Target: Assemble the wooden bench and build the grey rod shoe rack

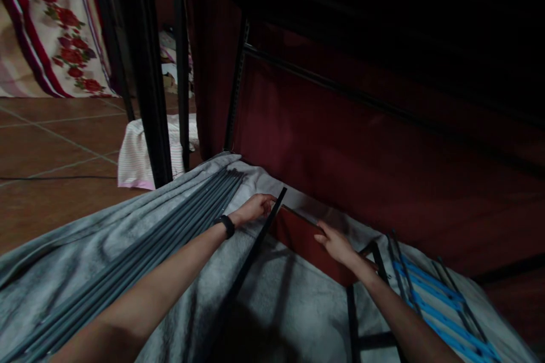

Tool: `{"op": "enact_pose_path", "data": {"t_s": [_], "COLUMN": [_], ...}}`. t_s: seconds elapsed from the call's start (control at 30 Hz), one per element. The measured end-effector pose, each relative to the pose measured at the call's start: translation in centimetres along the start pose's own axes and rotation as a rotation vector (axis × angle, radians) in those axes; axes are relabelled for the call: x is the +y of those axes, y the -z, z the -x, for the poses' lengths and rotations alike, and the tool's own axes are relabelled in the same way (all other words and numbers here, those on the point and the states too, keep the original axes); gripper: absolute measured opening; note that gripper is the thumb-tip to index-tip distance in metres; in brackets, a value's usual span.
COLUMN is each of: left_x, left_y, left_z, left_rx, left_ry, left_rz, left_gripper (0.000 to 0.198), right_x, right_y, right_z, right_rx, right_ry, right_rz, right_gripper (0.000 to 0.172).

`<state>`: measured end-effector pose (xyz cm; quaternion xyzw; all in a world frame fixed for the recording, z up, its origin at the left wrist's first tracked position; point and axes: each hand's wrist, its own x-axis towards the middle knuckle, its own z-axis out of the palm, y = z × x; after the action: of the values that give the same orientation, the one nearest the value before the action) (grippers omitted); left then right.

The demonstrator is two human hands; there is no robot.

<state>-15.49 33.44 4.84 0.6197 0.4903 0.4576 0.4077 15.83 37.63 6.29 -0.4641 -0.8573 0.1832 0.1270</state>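
Observation:
A reddish-brown board [306, 241] stands on its long edge between two black metal frame pieces. At its left end, a slim black metal bar [250, 258] slants down toward me. My left hand [256, 207], with a dark band on the wrist, has its fingers curled against this bar near the upper end; the fingertips are partly hidden by it. Over the board's upper edge toward the right, my right hand [336, 245] is closed, with the thumb on the near face. Beside the right forearm, a black metal frame [352, 317] touches the board's right end.
Several grey metal rods [170, 238] lie bundled on the grey blanket [106, 241] at left. Blue ladder-like pieces with dark rods [443, 295] lie at right. Black upright posts [147, 79] and a dark red curtain [340, 142] border the blanket. A striped cloth [138, 153] hangs beyond.

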Motion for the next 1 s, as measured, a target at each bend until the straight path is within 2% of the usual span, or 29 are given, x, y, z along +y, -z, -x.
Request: {"op": "enact_pose_path", "data": {"t_s": [0.1, 0.27, 0.47, 0.67, 0.8, 0.9, 1.0], "left_x": [-0.5, 0.0, -0.2, -0.7, -1.0, -1.2, -1.4], "left_y": [0.4, 0.7, 0.6, 0.5, 0.4, 0.0, -0.6], "left_z": [0.1, 0.2, 0.1, 0.2, 0.1, 0.0, 0.1], "left_rx": [0.014, 0.01, -0.032, -0.048, -0.08, -0.149, -0.132], "left_ry": [-0.07, -0.21, -0.228, -0.279, -0.221, -0.099, -0.001], "left_rz": [-0.075, -0.195, -0.151, -0.148, -0.071, 0.111, 0.295], "left_gripper": [0.02, 0.02, 0.02, 0.019, 0.018, 0.023, 0.029], "right_x": [0.5, 1.1, 1.8, 1.4, 0.9, 0.9, 1.1], "right_y": [-0.1, -0.1, -0.5, -0.3, -0.1, -0.3, -0.5], "right_z": [0.0, 0.1, 0.5, 1.2, 1.3, 1.2, 1.0], "right_rx": [0.015, 0.006, 0.071, 0.059, 0.044, 0.032, 0.054], "right_ry": [-0.025, -0.016, -0.036, -0.019, -0.008, -0.003, -0.018], "right_rz": [-0.034, -0.062, -0.071, -0.074, -0.081, -0.096, -0.088], "right_gripper": [0.041, 0.038, 0.043, 0.043, 0.041, 0.041, 0.041]}}
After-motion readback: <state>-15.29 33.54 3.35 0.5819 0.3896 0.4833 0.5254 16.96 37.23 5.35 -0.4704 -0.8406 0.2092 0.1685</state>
